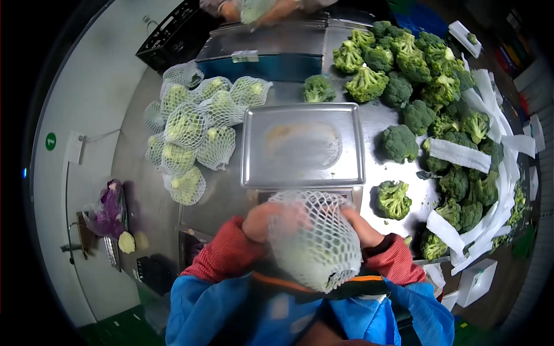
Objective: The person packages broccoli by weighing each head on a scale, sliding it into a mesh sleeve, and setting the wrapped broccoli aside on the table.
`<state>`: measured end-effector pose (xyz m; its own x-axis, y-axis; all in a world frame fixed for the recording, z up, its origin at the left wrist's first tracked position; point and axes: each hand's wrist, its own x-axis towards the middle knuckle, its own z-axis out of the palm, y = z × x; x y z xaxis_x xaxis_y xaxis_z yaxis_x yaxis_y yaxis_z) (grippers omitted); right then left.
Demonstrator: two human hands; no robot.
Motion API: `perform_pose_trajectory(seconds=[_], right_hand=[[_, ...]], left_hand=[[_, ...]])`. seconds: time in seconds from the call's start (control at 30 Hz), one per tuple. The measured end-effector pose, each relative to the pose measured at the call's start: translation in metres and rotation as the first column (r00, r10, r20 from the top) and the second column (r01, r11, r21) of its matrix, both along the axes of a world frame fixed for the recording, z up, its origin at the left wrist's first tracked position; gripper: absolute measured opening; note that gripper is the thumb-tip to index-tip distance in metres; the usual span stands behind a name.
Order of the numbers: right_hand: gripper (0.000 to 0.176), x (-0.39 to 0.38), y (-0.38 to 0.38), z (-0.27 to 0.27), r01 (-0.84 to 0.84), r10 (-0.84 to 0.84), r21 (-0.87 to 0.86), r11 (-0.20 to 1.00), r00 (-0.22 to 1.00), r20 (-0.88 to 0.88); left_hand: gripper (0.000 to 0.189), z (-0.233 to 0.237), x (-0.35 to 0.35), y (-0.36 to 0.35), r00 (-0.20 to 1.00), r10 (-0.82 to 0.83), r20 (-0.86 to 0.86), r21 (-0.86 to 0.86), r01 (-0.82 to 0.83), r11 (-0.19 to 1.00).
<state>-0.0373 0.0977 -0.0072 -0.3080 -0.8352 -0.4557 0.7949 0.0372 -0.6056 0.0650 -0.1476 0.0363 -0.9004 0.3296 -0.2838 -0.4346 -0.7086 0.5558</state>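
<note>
White foam netting (314, 239) with a pale green vegetable inside hangs between my two hands, low in the middle of the view. My left hand (262, 221) grips its left side, the fingers partly hidden behind the mesh. On its right side my right hand (363, 228) is closed on the netting's upper edge. Just beyond the hands lies a metal scale tray (303, 147) with a brownish smear. Several netted vegetables (187, 126) are piled to the left of the tray, and a big heap of bare broccoli (427, 75) covers the right side.
Behind the tray stands a metal box (265, 49), with a black crate (173, 34) at its left. Another person's hands (271, 11) hold something pale at the top. White strips (461, 154) lie over the broccoli. A purple vegetable (111, 210) in plastic is at far left.
</note>
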Motion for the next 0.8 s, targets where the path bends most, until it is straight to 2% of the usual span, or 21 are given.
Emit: perform_pose_trajectory(seconds=[0.03, 0.07, 0.1, 0.13, 0.2, 0.23, 0.27, 0.33, 0.37, 0.4, 0.47, 0.5, 0.53, 0.6, 0.63, 0.67, 0.73, 0.77, 0.8], right_hand=[[0.043, 0.001, -0.001, 0.037, -0.227, 0.221, 0.015, 0.974, 0.925, -0.309], [0.048, 0.016, -0.003, 0.032, -0.179, 0.089, -0.170, 0.969, 0.894, -0.440], [0.050, 0.021, -0.004, 0.026, -0.141, 0.102, -0.125, 0.982, 0.955, -0.278], [0.053, 0.022, -0.007, 0.023, -0.106, 0.098, -0.073, 0.992, 0.989, -0.110], [0.053, 0.018, -0.017, 0.038, 0.017, -0.022, -0.095, 0.995, 0.998, -0.054], [0.053, 0.013, -0.026, 0.053, 0.098, -0.102, -0.094, 0.991, 0.994, -0.035], [0.053, 0.005, -0.033, 0.058, 0.139, -0.127, -0.195, 0.971, 0.989, 0.072], [0.052, -0.002, -0.040, 0.054, 0.242, -0.227, -0.173, 0.955, 0.968, 0.104], [0.054, -0.008, -0.046, 0.061, 0.128, -0.149, -0.106, 0.986, 0.964, -0.219], [0.055, -0.017, -0.055, 0.060, 0.101, -0.126, -0.123, 0.987, 0.969, -0.211], [0.057, -0.036, -0.075, 0.048, 0.080, -0.084, -0.077, 0.994, 0.995, -0.058], [0.056, -0.045, -0.082, 0.062, 0.056, -0.061, -0.098, 0.994, 0.997, -0.050], [0.064, -0.059, -0.084, 0.053, -0.137, 0.096, -0.146, 0.980, 0.961, -0.260], [0.065, -0.074, -0.085, 0.044, -0.185, 0.186, 0.051, 0.981, 0.849, -0.494], [0.058, -0.077, -0.081, 0.042, -0.093, 0.130, 0.092, 0.991, 0.775, -0.619], [0.044, -0.081, -0.075, 0.038, 0.089, 0.071, 0.172, 0.981, 0.661, -0.747], [0.040, -0.095, -0.055, 0.023, 0.455, 0.145, 0.228, 0.861, 0.211, -0.967], [0.050, -0.107, -0.041, 0.017, 0.570, 0.264, 0.266, 0.777, 0.087, -0.961], [0.059, -0.118, -0.028, 0.010, 0.705, 0.406, 0.197, 0.681, -0.139, -0.903]], left_hand=[[0.030, -0.006, 0.001, 0.004, 1.000, 0.019, -0.023, -0.157, -0.023, 0.987], [0.031, -0.008, 0.002, 0.010, 0.997, 0.079, 0.010, -0.144, -0.076, 0.987], [0.032, -0.007, 0.002, 0.016, 0.990, 0.138, 0.041, -0.133, -0.131, 0.982], [0.033, -0.008, 0.005, 0.014, 0.986, 0.164, 0.034, -0.205, -0.154, 0.967], [0.035, -0.017, 0.008, 0.009, 0.977, 0.212, 0.005, -0.343, -0.197, 0.918], [0.047, -0.023, 0.009, 0.002, 0.988, 0.146, -0.047, -0.685, -0.138, 0.715], [0.051, -0.025, 0.007, -0.004, 0.964, 0.195, -0.181, -0.665, -0.266, 0.697], [0.059, -0.022, -0.009, -0.017, 0.856, 0.284, -0.432, -0.569, -0.503, 0.651], [0.062, -0.015, -0.018, -0.021, 0.810, 0.265, -0.523, -0.516, -0.548, 0.659], [0.061, -0.009, -0.030, -0.025, 0.850, 0.307, -0.428, -0.445, -0.494, 0.747], [0.058, 0.000, -0.056, -0.036, 0.914, 0.339, -0.223, -0.262, -0.391, 0.882], [0.053, 0.000, -0.066, -0.052, 0.948, 0.281, -0.151, -0.231, -0.311, 0.922], [0.052, -0.007, -0.079, -0.062, 0.902, 0.276, -0.331, -0.107, -0.326, 0.939], [0.052, -0.003, -0.097, -0.088, 0.849, 0.491, -0.197, 0.076, -0.486, 0.871], [0.051, -0.005, -0.110, -0.108, 0.832, 0.520, -0.195, 0.046, -0.522, 0.852], [0.050, -0.012, -0.123, -0.135, 0.820, 0.543, -0.183, 0.019, -0.549, 0.836], [0.046, -0.032, -0.151, -0.191, 0.753, 0.640, -0.155, -0.125, -0.657, 0.743], [0.049, -0.039, -0.162, -0.216, 0.714, 0.682, -0.161, -0.175, -0.700, 0.692], [0.053, -0.041, -0.172, -0.224, 0.679, 0.723, -0.129, -0.192, -0.732, 0.653]])
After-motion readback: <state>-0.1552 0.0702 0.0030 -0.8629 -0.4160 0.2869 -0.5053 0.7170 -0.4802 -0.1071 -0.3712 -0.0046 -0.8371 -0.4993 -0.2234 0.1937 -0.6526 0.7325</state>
